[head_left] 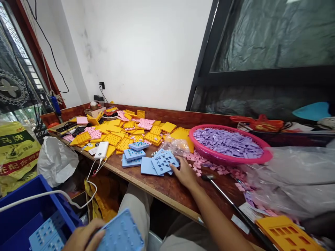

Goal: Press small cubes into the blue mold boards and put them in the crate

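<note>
My left hand (83,237) is low at the bottom left, fingers closed on a light blue studded plate (122,234) held over my lap beside a blue crate (24,212). My right hand (186,173) reaches across the wooden table (167,190). Its fingers rest at the edge of a light blue grid plate (164,162) that lies on top of other blue plates (134,157). Whether those fingers pinch the plate I cannot make out. Small pink pieces (209,166) lie scattered just right of that hand.
A pink basin (227,159) full of purple pieces stands at the right. Yellow and pink plates (123,134) cover the far left of the table, with a white power bank (101,150) and cable. A black rod (235,209), clear plastic bags (295,181) and a yellow grid plate (288,235) lie right.
</note>
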`<state>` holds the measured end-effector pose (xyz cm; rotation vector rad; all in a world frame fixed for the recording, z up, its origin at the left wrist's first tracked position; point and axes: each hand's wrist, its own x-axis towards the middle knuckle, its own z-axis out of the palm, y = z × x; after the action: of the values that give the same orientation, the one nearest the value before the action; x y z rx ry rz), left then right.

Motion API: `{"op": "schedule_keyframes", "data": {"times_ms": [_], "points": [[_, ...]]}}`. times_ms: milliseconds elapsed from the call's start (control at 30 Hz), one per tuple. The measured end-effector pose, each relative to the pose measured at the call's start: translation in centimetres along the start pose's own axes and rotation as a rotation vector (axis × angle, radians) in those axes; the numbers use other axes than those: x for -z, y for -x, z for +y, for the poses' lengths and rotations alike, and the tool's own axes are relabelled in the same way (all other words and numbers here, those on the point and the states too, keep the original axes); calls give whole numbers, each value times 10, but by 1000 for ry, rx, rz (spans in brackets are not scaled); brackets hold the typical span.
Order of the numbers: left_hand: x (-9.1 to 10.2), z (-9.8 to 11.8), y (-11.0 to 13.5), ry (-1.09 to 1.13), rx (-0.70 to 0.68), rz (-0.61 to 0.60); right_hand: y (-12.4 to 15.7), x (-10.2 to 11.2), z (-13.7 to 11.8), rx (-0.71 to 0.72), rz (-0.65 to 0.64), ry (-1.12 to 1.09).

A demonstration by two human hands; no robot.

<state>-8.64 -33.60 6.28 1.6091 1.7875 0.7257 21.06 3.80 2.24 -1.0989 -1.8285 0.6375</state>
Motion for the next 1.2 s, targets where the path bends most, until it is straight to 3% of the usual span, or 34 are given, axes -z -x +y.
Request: {"op": "schedule_keyframes", "data": {"times_ms": [133,233,333,400,500,633,800,900,1000,1133,1200], "points": [[-18,34,-95,46,-93,-69,-3,13,-9,182,-188,214],[-27,54,-157,128,-170,-102,-14,16,-17,340,-408,342],[-34,57,-197,185,-181,-157,-29,12,-22,367,-602,368],[-39,54,-214,169,-198,-189,-39,8,-21,368,-658,358],[-46,48,-235,98,-222,-183,-49,2,-19,376,-601,418],[-51,42,-267,145,-194,-189,-51,-2,-22,402,-377,619],[-48,33,-308,187,-209,-123,-48,18,-30,406,-68,644],[-51,33,-321,192,-201,-14,-39,45,-33,306,51,514],[-65,40,-309,229,-178,85,-15,71,-31,167,112,354],[-99,58,-255,356,-110,57,36,90,-29,-12,6,200],[-112,69,-222,252,-186,28,62,94,-30,-129,-104,250]]}}
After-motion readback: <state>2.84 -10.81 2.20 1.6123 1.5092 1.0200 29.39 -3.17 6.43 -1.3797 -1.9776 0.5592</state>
